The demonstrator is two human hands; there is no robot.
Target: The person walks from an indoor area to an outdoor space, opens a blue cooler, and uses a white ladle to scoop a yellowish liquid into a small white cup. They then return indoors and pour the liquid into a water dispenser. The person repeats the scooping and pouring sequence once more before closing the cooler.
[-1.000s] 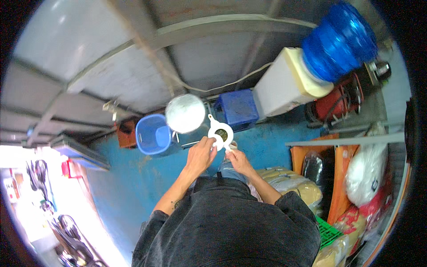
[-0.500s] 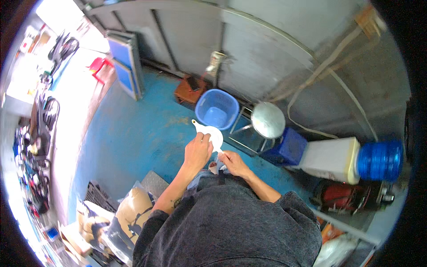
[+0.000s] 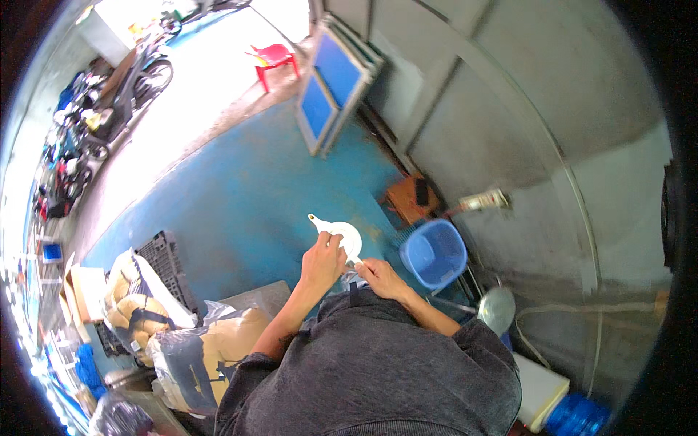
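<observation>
A white teapot (image 3: 352,235) is held in front of my body, its spout pointing to the far left. The fingers of my left hand (image 3: 323,263) are bent over its top, around where the lid sits; whether they pinch a knob is hidden. My right hand (image 3: 385,280) is closed around the handle on the near right side. Both forearms reach up from my dark grey shirt, and the pot hangs above the blue floor.
A blue basin (image 3: 435,254) stands right of my hands, beside a brown box (image 3: 411,200) and a round stool (image 3: 497,310). Wrapped packages (image 3: 211,349) lie at the near left. Blue panels (image 3: 331,80) lean by the wall; a red chair (image 3: 274,62) stands farther off.
My view has turned left, so the basin, stool and wall now appear farther right and more of the packages and motorbikes shows. Both hands keep their grip on the teapot.
</observation>
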